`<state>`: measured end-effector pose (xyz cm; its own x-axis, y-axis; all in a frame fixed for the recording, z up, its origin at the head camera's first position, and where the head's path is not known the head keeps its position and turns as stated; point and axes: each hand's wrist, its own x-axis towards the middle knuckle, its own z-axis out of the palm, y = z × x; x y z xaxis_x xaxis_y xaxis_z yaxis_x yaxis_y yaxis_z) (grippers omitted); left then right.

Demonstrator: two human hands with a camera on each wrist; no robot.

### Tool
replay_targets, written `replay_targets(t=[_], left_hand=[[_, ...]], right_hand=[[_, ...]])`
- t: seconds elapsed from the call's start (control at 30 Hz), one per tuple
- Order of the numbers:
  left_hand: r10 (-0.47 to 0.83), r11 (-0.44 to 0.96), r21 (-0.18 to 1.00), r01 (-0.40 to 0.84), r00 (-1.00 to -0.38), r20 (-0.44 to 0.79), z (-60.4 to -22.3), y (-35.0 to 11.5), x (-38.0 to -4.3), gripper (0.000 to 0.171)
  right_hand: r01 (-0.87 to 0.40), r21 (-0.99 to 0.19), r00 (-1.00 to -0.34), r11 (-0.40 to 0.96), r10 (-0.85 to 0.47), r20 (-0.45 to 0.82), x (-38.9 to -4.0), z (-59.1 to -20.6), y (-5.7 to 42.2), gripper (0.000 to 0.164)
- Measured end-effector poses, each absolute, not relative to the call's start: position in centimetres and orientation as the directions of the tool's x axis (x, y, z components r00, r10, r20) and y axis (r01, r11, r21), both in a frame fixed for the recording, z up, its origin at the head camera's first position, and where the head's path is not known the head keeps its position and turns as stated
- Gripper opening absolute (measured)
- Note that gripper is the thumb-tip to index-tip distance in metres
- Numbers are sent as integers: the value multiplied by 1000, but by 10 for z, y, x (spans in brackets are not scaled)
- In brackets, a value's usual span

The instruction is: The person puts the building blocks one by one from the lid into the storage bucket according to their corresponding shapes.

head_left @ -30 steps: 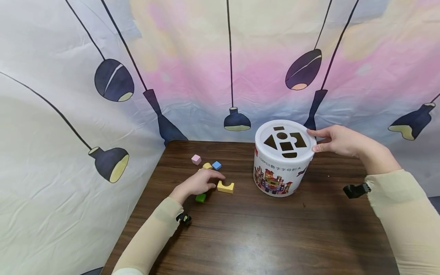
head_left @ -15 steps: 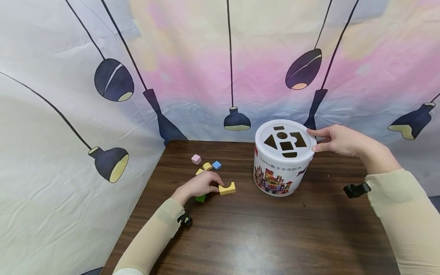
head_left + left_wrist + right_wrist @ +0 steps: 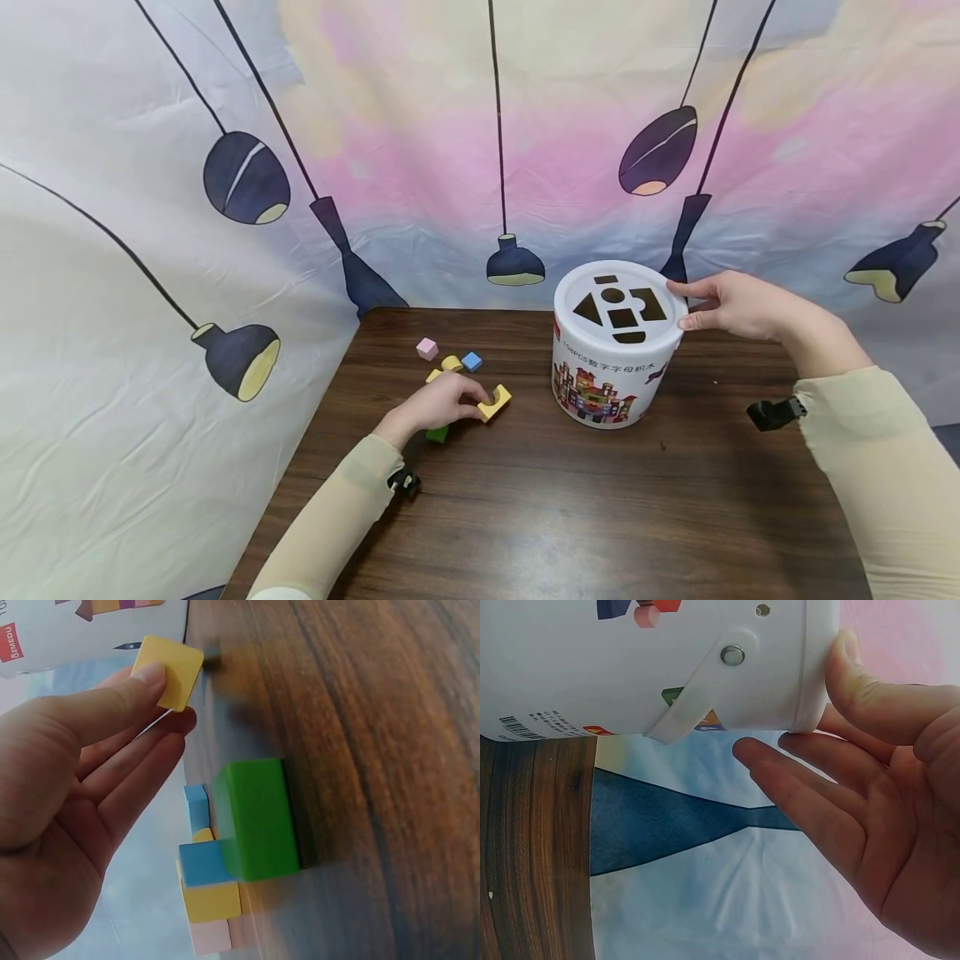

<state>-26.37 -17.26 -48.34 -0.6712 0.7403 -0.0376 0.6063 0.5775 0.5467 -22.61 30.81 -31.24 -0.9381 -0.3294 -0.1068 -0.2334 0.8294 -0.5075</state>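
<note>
Your left hand [image 3: 435, 402], well apart from the right, pinches the yellow arch block [image 3: 496, 403] between thumb and fingers, its notch tilted; you cannot tell whether it touches the brown table [image 3: 540, 508]. At the left, a pink cube [image 3: 427, 348] sits on the far side of that hand and a green block [image 3: 437, 434] just beside its near side, partly hidden. Slightly right, a rounded yellow block [image 3: 452, 363] lies near a blue block [image 3: 471, 361]. Farther right, past the arch block, stands the white tub [image 3: 611, 383], upright, its lid [image 3: 583, 333] cut with shaped holes. Rightmost, your right hand [image 3: 750, 308] grips the lid's right rim, thumb on the edge.
</note>
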Motion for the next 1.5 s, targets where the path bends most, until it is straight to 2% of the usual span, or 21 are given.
replay_targets(t=[0.4, 0.83, 1.0, 1.13, 1.5], left_hand=[[723, 536, 573, 621, -687, 69, -481, -173, -264, 15], [633, 426, 652, 627, -721, 281, -466, -165, -256, 21], [584, 405, 646, 647, -727, 361, -452, -160, -254, 28], [540, 380, 654, 654, -731, 417, -439, -155, -253, 26], [402, 181, 754, 631, -747, 529, -396, -113, -244, 22]], right_hand=[[-227, -514, -938, 827, -327, -112, -226, -312, 309, 74], [-239, -496, -938, 835, -331, -103, -227, -312, 308, 71], [-231, -499, -937, 835, -329, -117, -226, -311, 307, 72], [-226, -502, -936, 835, -329, -125, -225, -310, 306, 73], [-231, -499, -935, 835, -332, -122, -223, -308, 304, 72]])
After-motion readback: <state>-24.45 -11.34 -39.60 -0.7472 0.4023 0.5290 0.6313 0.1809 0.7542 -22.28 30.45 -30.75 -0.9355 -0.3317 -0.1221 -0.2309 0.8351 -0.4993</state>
